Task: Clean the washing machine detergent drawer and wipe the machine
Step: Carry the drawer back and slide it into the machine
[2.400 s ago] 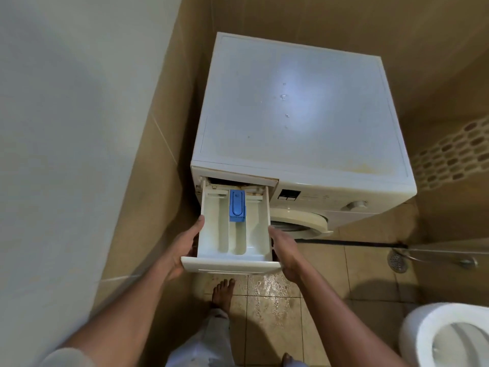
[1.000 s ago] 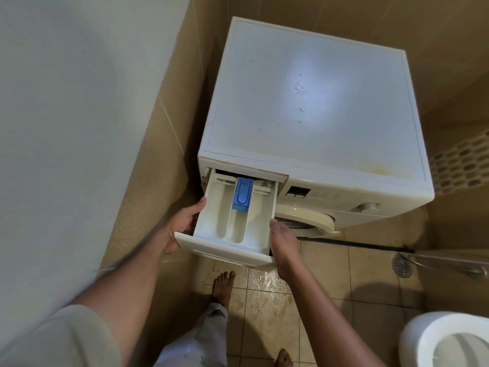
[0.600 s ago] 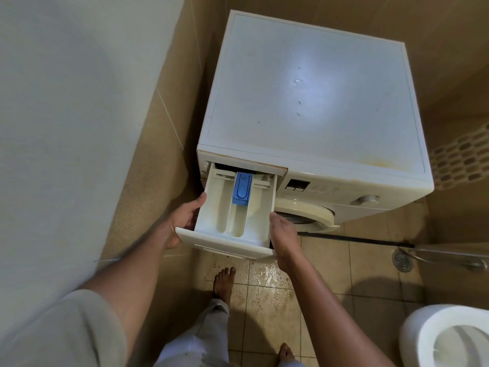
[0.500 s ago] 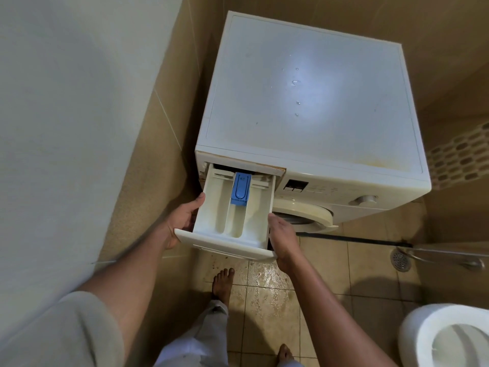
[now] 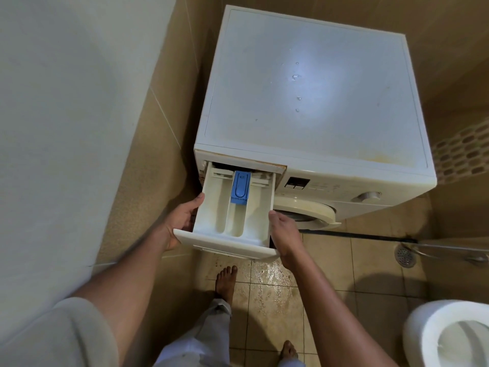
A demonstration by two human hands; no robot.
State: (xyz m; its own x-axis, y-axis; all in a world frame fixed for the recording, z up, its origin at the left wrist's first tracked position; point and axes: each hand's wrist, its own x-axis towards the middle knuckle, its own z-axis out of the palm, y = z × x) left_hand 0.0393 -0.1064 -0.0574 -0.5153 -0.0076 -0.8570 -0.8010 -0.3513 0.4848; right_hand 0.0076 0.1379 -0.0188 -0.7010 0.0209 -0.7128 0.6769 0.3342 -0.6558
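**While two hands grip it, the detergent drawer juts from its slot**

Where the pale wall (image 5: 66, 128) fills the left side, a light sleeve (image 5: 60, 337) shows at the bottom corner and a bare forearm reaches up from it. The left hand (image 5: 180, 221) grips the left side of the detergent drawer (image 5: 225, 245). Its thumb (image 5: 197, 203) lies along the top edge of the drawer's left wall. The other fingers curl down beside and under that wall, mostly hidden.

The drawer is drawn far out of the upper left corner of the machine's front, with only its back end in the slot. It sits between the two hands, with its white front panel nearest the person. A blue insert (image 5: 240, 189) sits in the middle compartment towards the back, and the pale compartments either side are open to view.

The right hand (image 5: 284, 231) clasps the drawer's right side near the front corner. Its thumb (image 5: 272, 215) presses on the right wall's top edge, and its fingers go down out of sight behind the drawer.

Beyond the hands stands the washing machine (image 5: 317, 102). A few water drops lie on its white lid and a yellowish stain marks the front right of the lid. A round dial (image 5: 369, 196) is on its panel, and the door rim (image 5: 309, 207) is just right of the drawer.

Below the drawer, a bare foot (image 5: 225, 282) stands beside a wet patch (image 5: 270, 276) on the tiled floor. Farther right are a floor drain (image 5: 404, 254) and, at the bottom corner, a toilet (image 5: 447, 335).
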